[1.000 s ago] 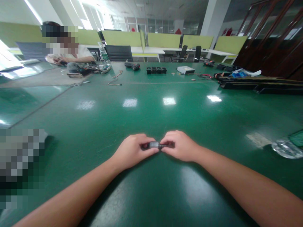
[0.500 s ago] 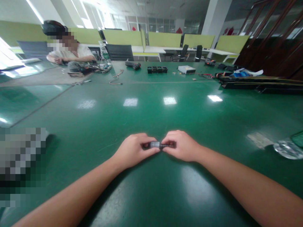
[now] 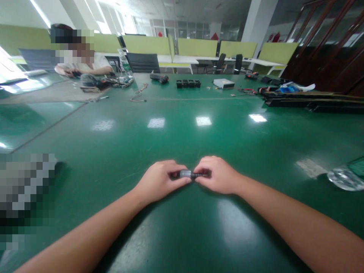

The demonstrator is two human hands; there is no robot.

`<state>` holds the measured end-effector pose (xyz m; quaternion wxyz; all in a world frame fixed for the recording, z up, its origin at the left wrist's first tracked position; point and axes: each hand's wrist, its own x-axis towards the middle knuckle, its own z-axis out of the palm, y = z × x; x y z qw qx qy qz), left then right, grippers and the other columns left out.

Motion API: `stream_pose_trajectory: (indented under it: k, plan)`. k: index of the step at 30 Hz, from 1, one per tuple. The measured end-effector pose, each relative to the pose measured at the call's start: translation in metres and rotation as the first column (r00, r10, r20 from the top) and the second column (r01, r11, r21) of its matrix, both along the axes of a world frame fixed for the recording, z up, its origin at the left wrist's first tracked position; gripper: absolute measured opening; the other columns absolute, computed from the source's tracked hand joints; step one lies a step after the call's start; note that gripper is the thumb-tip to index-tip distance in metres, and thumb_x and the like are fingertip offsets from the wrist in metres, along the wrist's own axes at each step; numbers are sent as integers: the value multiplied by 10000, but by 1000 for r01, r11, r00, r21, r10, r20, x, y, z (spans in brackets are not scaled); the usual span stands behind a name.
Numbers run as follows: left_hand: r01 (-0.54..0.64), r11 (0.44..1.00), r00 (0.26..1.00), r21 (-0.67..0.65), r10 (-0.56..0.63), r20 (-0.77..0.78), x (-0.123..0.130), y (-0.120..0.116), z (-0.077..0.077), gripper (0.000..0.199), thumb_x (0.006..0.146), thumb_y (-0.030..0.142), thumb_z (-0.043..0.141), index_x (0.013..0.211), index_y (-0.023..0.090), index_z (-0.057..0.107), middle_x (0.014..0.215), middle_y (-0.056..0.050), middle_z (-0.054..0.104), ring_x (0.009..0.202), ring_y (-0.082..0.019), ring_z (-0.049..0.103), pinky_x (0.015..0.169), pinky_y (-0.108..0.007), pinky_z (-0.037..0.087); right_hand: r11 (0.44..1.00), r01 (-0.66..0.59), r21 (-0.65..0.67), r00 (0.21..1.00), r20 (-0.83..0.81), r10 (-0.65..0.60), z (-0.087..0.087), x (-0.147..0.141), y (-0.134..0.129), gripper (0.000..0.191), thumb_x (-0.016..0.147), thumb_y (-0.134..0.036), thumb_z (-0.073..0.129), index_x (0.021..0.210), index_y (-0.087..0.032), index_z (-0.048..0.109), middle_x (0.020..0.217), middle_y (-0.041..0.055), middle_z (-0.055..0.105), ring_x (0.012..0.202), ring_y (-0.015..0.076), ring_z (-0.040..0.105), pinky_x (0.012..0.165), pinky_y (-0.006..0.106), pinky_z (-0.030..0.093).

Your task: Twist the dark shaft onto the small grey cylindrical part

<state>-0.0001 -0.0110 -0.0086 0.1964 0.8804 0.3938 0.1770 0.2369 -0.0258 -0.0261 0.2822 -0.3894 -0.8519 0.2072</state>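
Note:
A small grey-and-black cylinder (image 3: 185, 174) lies sideways between my hands, low over the green tabletop. My left hand (image 3: 160, 180) grips its grey left part between thumb and fingers. The thin black right part is pinched by my right hand (image 3: 217, 175), whose fingers cover its far end. Both ends are partly hidden, and I cannot make out its exact kind. The two hands are close together, fingertips nearly meeting.
Across the green table (image 3: 170, 146) a person (image 3: 85, 60) sits at the far left. A clear bottle (image 3: 345, 178) lies at the right edge. Black bars (image 3: 309, 102) are stacked at the far right. A blurred-out object (image 3: 25, 182) is at the left edge.
My hands keep the same hold on the cylinder, with no visible movement of it. The person across the table has shifted their head and hands slightly.

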Motion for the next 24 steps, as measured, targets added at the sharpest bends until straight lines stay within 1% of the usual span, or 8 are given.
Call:
stream_pose_trajectory:
  k: [6,13,18,24]
  plan:
    - [-10,1000,1000,-3,10,-1,0,0,-1,275,888,493,658,969,256,773,742,3,641,664,-131,563,618,-231,386,1000,-3,14,1000,-7,3,-3,0,2,88,792,-231,767,859,-186,730,849,23,716,793,159,626,755,285,427]
    - [-8,1000,1000,-13,8,-3,-1,0,-2,278,895,490,653,996,258,766,761,-1,651,678,-135,572,626,-232,385,1000,5,17,1000,-13,-5,-3,1,2,72,795,-221,761,847,-186,727,835,22,712,775,150,621,733,273,422]
    - [-1,1000,1000,-3,1,-1,-1,0,-2,280,896,493,650,984,255,769,738,2,644,666,-134,570,620,-232,385,1000,17,11,1000,-6,-16,-2,0,2,58,794,-217,757,833,-188,726,823,18,711,765,149,620,730,273,419]
    - [4,1000,1000,7,-4,24,-1,0,-2,280,893,483,650,984,249,775,742,-4,655,664,-134,579,612,-231,392,1000,14,-5,1000,-8,-14,-1,1,2,47,790,-200,749,825,-186,721,816,17,708,753,147,617,723,273,420]
